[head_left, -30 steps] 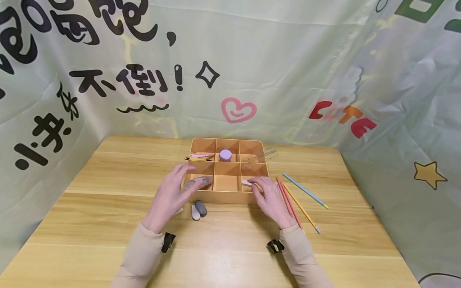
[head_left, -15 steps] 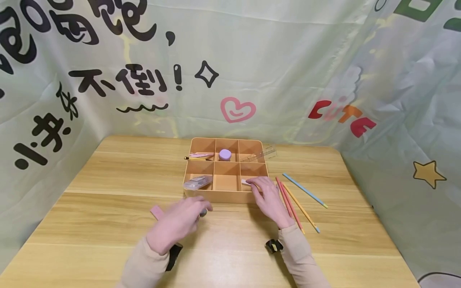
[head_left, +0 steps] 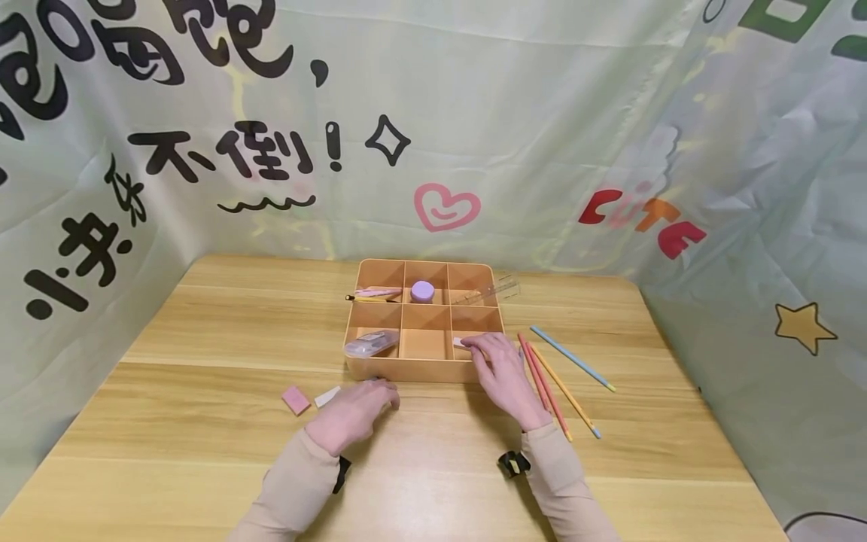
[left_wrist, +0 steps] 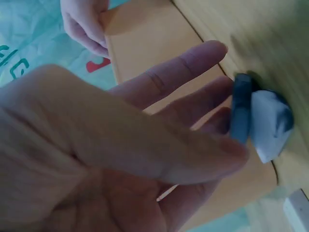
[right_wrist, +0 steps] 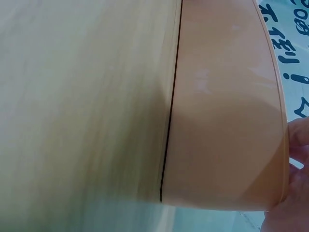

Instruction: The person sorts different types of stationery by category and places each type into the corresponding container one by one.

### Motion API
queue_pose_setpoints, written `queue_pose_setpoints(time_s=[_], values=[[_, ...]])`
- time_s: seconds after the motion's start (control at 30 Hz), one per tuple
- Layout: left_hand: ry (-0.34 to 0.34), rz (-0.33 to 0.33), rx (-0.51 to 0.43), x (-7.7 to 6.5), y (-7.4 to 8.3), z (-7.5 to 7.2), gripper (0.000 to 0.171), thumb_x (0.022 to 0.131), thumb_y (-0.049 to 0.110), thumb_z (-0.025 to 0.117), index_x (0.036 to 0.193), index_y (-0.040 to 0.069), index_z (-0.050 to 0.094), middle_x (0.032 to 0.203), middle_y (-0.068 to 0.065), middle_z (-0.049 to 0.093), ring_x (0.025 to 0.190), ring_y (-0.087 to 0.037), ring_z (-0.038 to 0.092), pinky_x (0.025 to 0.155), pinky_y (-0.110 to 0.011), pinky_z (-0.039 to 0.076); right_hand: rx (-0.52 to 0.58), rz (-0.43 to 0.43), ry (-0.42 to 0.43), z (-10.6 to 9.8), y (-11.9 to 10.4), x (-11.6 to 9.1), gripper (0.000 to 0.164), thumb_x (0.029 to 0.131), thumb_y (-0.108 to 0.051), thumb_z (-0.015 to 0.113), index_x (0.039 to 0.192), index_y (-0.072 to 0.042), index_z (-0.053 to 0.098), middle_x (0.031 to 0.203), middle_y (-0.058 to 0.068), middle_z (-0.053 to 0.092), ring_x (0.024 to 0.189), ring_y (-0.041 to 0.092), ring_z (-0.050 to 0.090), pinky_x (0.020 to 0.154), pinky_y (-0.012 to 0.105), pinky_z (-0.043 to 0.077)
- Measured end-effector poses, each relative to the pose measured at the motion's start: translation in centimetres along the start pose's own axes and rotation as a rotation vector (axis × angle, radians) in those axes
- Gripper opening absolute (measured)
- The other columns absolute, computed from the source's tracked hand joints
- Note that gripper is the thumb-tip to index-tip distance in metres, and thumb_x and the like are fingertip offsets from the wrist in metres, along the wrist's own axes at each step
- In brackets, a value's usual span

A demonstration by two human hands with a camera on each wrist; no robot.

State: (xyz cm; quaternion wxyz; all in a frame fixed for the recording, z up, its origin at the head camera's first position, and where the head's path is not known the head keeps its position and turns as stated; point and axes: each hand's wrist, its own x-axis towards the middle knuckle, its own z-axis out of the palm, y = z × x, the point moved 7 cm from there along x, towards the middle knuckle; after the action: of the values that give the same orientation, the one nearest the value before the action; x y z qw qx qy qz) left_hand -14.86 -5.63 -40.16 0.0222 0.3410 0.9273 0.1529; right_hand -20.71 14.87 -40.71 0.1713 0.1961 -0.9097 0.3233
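An orange-tan organizer box (head_left: 406,369) with six compartments stands on the table. At its front right my right hand (head_left: 504,376) grips the front wall, thumb outside and fingers over the rim; a small white piece (head_left: 457,342) shows by the fingertips inside. My left hand (head_left: 357,412) is low before the box's front left. In the left wrist view its fingers are loosely extended, with the tips beside a dark grey block (left_wrist: 241,108) and a white-and-dark piece (left_wrist: 270,125). A firm hold on either cannot be seen; the head view mostly hides both behind the hand.
A pink block (head_left: 296,400) and white block (head_left: 327,397) lie left of the left hand. Pencils (head_left: 565,390) lie right of the box. Inside are a clear-cased item (head_left: 371,344), pens (head_left: 376,293), a purple-lidded jar (head_left: 423,292) and a clear ruler (head_left: 488,290), jutting past the rim.
My left hand has left the clear-cased item in the front left compartment and moved down to the small blocks before the box, uncovering the pink and white blocks. The right hand has stayed put.
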Motion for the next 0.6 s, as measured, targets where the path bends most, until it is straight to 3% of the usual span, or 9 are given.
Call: queue_pose_setpoints(time_s=[0.07, 0.2, 0.47, 0.6], values=[[0.001, -0.028, -0.002, 0.1, -0.4, 0.1, 0.021, 0.087, -0.013, 0.064, 0.097, 0.005, 0.07, 0.1, -0.008, 0.071, 0.091, -0.026, 0.069, 0.082, -0.037, 0.058, -0.002, 0.004, 0.001, 0.0, 0.0, 0.0, 0.021, 0.1, -0.007, 0.056, 0.113, -0.006, 0.073, 0.112, 0.01, 0.075, 0.112, 0.03, 0.061, 0.1, 0.05, 0.046], [0.066, -0.03, 0.002, 0.1, -0.6, 0.0, 0.028, 0.081, -0.019, 0.066, 0.097, 0.003, 0.071, 0.091, -0.009, 0.071, 0.082, -0.026, 0.068, 0.073, -0.037, 0.058, -0.011, 0.002, 0.008, 0.0, -0.1, 0.0, 0.021, 0.1, -0.007, 0.056, 0.112, -0.006, 0.074, 0.112, 0.01, 0.075, 0.112, 0.03, 0.062, 0.099, 0.051, 0.046], [0.077, -0.13, 0.003, 1.0, -1.7, 0.7, 0.028, 0.084, -0.013, 0.065, 0.101, 0.007, 0.075, 0.094, -0.012, 0.073, 0.089, -0.032, 0.069, 0.071, -0.05, 0.057, -0.021, 0.004, 0.008, 0.1, -0.1, 0.0, 0.021, 0.1, -0.008, 0.056, 0.112, -0.006, 0.074, 0.111, 0.01, 0.075, 0.111, 0.03, 0.062, 0.098, 0.05, 0.046], [0.103, -0.11, 0.04, 1.2, -2.0, 0.8, 0.026, 0.084, -0.01, 0.066, 0.096, 0.011, 0.076, 0.091, -0.007, 0.073, 0.088, -0.029, 0.07, 0.068, -0.047, 0.057, -0.02, -0.004, 0.007, 0.1, -0.2, 0.0, 0.021, 0.1, -0.008, 0.056, 0.113, -0.006, 0.074, 0.111, 0.01, 0.075, 0.111, 0.03, 0.062, 0.098, 0.051, 0.046]])
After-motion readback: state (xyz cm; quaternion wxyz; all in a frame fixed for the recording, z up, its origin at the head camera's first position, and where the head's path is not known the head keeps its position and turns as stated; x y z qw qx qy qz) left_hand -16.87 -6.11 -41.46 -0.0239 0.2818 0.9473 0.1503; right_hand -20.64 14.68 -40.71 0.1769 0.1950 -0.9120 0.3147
